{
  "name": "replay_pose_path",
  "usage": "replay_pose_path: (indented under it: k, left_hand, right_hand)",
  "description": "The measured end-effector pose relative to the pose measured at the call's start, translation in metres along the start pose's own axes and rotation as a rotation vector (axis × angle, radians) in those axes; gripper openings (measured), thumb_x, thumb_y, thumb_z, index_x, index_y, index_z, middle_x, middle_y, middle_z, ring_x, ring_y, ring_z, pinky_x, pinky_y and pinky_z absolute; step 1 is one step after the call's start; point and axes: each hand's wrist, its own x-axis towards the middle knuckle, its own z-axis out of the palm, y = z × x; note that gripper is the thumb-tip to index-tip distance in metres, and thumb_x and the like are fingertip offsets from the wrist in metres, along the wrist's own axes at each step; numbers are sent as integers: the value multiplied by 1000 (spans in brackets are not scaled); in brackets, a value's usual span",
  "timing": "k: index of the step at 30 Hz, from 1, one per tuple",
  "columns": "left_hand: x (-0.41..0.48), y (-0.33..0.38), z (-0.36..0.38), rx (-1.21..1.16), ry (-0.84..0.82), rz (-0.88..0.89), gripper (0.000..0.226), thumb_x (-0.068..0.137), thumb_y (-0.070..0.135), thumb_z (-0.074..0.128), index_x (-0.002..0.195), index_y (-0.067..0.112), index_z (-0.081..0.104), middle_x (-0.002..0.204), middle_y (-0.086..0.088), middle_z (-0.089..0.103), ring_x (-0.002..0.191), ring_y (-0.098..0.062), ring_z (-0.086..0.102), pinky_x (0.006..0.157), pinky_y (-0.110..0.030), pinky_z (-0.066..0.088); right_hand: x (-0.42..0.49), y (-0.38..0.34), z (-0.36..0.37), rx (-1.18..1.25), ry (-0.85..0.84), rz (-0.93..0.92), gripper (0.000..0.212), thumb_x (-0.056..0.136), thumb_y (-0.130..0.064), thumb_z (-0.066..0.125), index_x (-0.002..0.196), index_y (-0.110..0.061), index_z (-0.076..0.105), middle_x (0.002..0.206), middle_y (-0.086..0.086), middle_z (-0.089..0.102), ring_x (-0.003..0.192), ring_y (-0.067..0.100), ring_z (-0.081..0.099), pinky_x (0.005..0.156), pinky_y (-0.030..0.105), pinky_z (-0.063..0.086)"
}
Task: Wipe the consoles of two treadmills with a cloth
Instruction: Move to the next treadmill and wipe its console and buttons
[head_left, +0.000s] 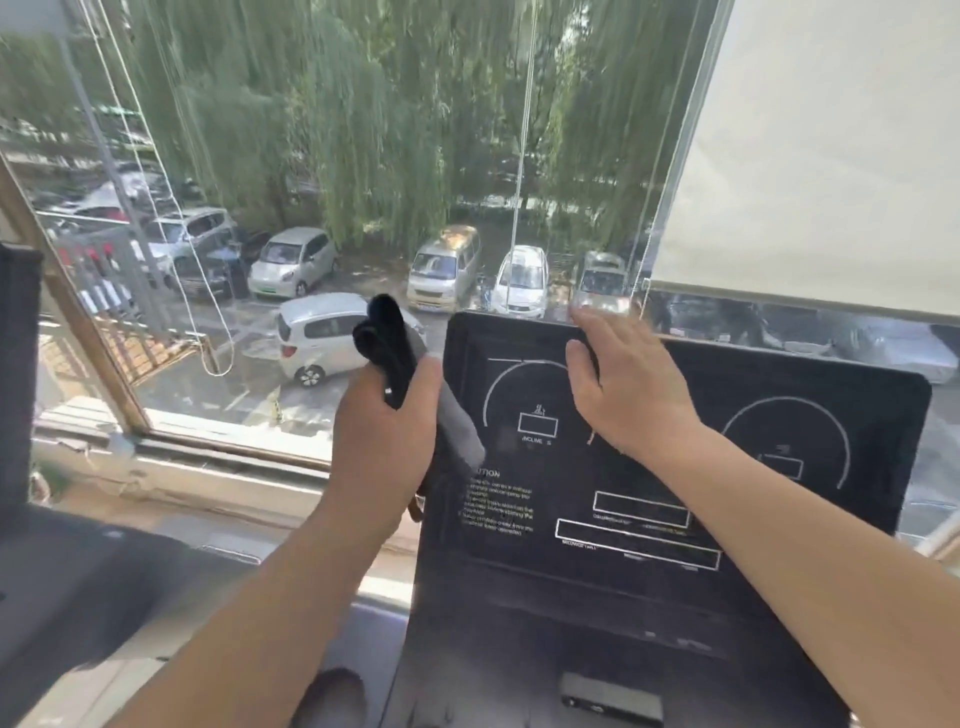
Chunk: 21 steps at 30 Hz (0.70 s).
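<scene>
A black treadmill console (779, 519) with white dial outlines and caution text fills the lower right. My left hand (387, 436) is held up just left of the console's left edge, shut on a dark cloth (384, 345) bunched above the fist, with a grey strip of it trailing down to the right. My right hand (623, 384) lies flat on the console's upper left part, fingers reaching its top edge and spread a little, holding nothing.
A second dark console (78, 587) shows at the lower left. A large window (311, 208) straight ahead looks onto parked cars and willow trees. A cream roller blind (831, 156) hangs at the upper right. A window sill (208, 467) runs beneath.
</scene>
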Motion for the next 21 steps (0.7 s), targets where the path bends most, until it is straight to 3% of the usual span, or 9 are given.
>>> replay_pose_path:
  k: [2,5,7,9,11,16,21]
  left_hand:
    - [24,4,11,200,-39,263,42,105,41,52,83,11,72,80,-1,71,71,-13,68,71,-23,55]
    - [68,-19,40,528,-1,601,39,101,48,54,118,17,71,128,-3,54,115,-24,55,103,-33,44]
    - [88,-45,62,690,-60,731,53,100,48,53,144,19,58,155,-7,44,145,-32,35,119,-47,32]
    - [91,-63,78,722,-83,756,64,101,45,52,159,21,38,170,-4,25,159,-32,9,125,-56,18]
    - [85,-76,83,710,-57,758,67,102,43,51,163,23,28,173,-3,13,160,-30,-1,128,-55,9]
    - [54,-114,74,835,-121,820,76,97,42,49,164,26,17,173,-1,2,160,-28,-6,129,-51,2]
    - [-4,-186,45,985,-310,949,84,84,37,66,161,25,33,171,-1,19,159,-27,10,127,-50,13]
  right_hand:
    - [1,4,11,-36,22,13,51,106,-37,36,149,-17,54,151,1,57,145,22,44,127,40,22]
    - [0,4,26,-11,159,58,48,101,-32,40,143,-20,61,146,-4,62,142,17,48,126,37,23]
    - [2,4,31,17,222,64,46,98,-23,44,138,-20,65,140,-4,66,137,17,53,123,34,27]
    - [3,8,32,-6,251,30,47,94,-16,46,135,-19,67,136,-3,69,133,18,57,120,33,32]
    - [4,12,34,-51,281,-7,47,92,-13,46,134,-19,69,133,-3,71,130,19,60,117,34,36]
    - [5,6,46,-64,384,-3,42,95,-17,46,128,-15,70,127,0,73,124,22,62,116,39,40]
    - [2,0,51,-106,359,21,39,99,-22,44,130,-10,65,130,4,68,127,27,57,120,48,34]
